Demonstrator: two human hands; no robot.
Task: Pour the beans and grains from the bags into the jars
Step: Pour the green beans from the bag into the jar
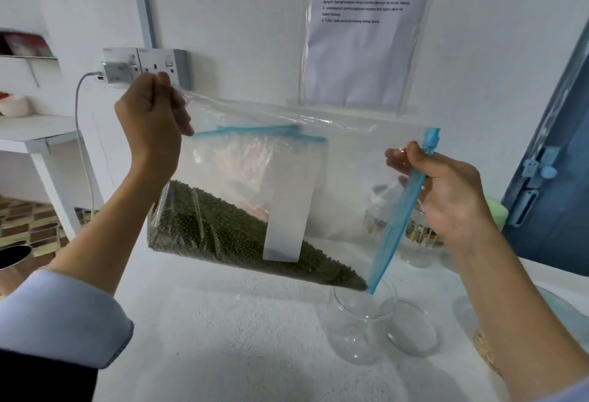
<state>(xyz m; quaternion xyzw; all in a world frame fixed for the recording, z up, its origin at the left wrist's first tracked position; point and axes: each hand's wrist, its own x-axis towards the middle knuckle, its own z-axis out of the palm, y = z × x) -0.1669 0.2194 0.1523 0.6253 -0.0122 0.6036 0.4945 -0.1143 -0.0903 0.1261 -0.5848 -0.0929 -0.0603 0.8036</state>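
Raising your left hand (pixel 153 108), fingers pinching the zip bag (pixel 255 178) corner, you are gripping its blue zip strip (pixel 398 213) with your right hand (pixel 446 197), tipping mung beans (pixel 223 229) toward the glass jar (pixel 360 325).

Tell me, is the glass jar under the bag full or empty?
Empty, it seems. The glass jar shows clear to its bottom; the green beans all sit inside the tilted bag, heaped at its lowest corner.

The bag (pixel 334 162) was thin, clear, glossy plastic with a blue plastic zip strip (pixel 396 220). The jar (pixel 360 325) was smooth clear glass. The counter (pixel 223 338) looked white, matt and faintly rough. The sleeve (pixel 60 312) was pale cloth.
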